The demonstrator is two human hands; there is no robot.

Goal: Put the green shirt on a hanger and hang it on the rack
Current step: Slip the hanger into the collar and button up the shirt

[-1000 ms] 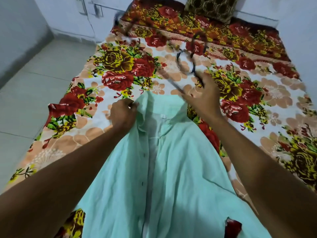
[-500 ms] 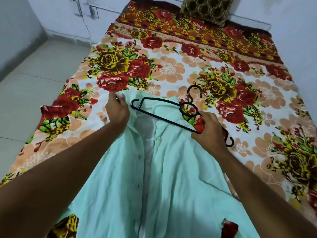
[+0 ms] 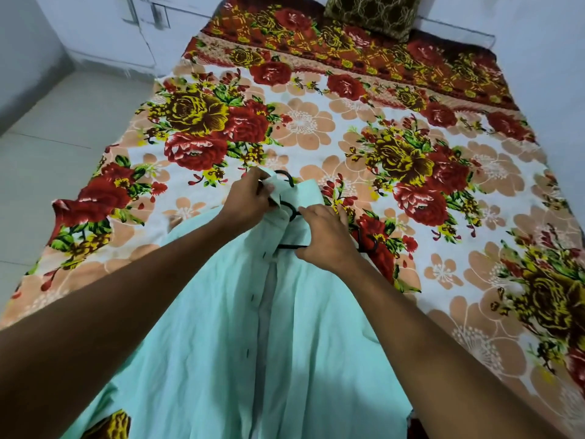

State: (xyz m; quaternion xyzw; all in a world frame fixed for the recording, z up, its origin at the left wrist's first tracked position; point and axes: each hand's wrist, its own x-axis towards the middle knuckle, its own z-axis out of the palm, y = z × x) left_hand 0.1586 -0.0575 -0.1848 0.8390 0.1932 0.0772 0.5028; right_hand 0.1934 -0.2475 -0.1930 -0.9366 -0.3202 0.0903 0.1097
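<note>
Head view: one wide-angle look down over both bare forearms onto a bed.
Shirt: the pale mint-green button-front cotton shirt (image 3: 221,327) lies flat and face up on the bed, collar away from the camera, placket open down the middle with dark buttons along its left edge.
Hanger: the thin black plastic hanger (image 3: 289,212) sits at the collar, mostly under the cloth; its hook curls out above the collar, a piece of its bar shows in the neck opening, and its right end pokes out beside the right wrist.
Left hand: the left hand (image 3: 248,198) is closed in a pinch on the left collar flap, lifting it just beside the hook.
Right hand: the right hand (image 3: 326,236) rests curled over the right collar side; whether it grips cloth or hanger bar, I cannot tell.
Bed cover: a cream sheet printed with red and yellow roses (image 3: 411,160) under everything.
Cushion: a dark olive patterned pillow (image 3: 373,14) at the far end.
Floor: pale tiles (image 3: 47,137) to the left.
</note>
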